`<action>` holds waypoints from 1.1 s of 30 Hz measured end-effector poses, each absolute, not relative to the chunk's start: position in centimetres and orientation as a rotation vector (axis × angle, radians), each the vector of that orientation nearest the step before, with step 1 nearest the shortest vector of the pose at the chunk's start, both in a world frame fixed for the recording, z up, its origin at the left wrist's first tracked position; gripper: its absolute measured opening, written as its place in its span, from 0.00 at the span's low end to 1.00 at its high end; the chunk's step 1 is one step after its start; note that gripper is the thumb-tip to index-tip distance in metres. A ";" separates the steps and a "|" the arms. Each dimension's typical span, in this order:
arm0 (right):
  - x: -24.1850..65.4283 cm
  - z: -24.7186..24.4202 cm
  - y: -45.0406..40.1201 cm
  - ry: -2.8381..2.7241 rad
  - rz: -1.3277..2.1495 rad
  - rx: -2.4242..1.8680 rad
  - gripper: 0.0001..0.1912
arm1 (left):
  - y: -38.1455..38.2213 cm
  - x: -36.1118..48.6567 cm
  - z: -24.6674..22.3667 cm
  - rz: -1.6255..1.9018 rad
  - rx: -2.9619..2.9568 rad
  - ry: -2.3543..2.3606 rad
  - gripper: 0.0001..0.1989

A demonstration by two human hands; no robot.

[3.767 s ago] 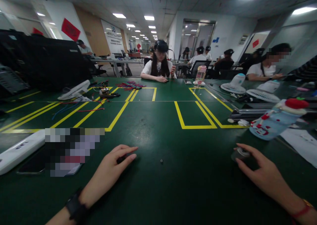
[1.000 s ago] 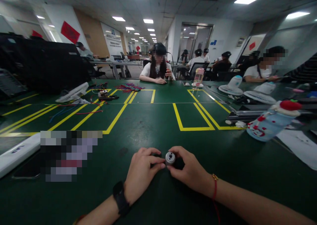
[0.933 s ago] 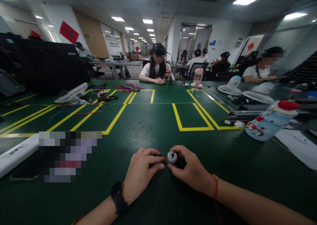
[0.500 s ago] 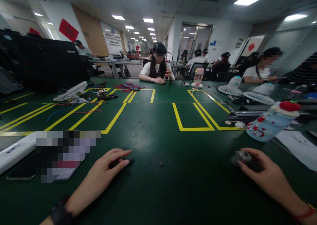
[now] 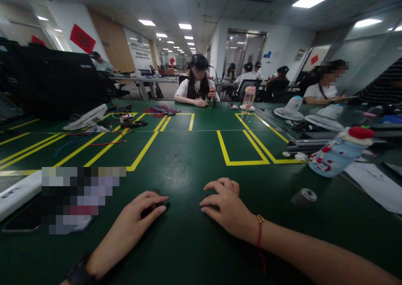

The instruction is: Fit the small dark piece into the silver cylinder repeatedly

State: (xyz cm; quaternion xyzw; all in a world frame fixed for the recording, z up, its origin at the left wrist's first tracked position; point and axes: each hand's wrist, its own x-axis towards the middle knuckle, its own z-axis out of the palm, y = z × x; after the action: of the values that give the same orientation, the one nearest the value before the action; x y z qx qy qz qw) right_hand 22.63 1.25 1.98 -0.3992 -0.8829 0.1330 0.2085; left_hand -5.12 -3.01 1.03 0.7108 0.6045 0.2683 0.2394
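Observation:
My left hand rests on the dark green table, thumb and index finger a little apart. It holds nothing that I can see, though its curled fingers are partly hidden. Left of centre, my right hand reaches across with thumb and index fingertips close together on the tabletop. They cover the spot where a small round metal piece lay, and the piece itself is hidden. To the right of this hand stands a short grey metal cylinder, upright and untouched, with a hole or knob at the centre of its top.
Phones and a white box lie at left. Yellow tape marks the table. A light blue bottle, papers and small fans are at right. Wires lie farther back. A person sits opposite.
My right hand has let go of the grey cylinder and moved left to the small metal piece, which its fingers now cover. My left hand has barely moved. The view has shifted slightly.

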 end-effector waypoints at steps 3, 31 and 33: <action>24.5 3.2 1.7 -2.397 0.341 -1.139 0.07 | -3.1 -5.0 1.1 0.733 1.958 1.641 0.15; 46.4 4.4 0.4 -1.949 0.003 -1.962 0.16 | -3.2 -4.9 1.2 0.750 1.957 1.608 0.15; 46.5 4.3 0.2 -1.951 0.034 -1.954 0.16 | -3.2 -4.8 1.3 0.747 1.954 1.610 0.14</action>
State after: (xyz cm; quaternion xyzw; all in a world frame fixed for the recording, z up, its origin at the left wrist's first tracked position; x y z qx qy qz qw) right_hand 46.51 0.24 4.26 -0.6950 -0.6936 0.0120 0.1890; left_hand -4.85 -3.17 1.28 0.7172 0.5907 0.2740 0.2483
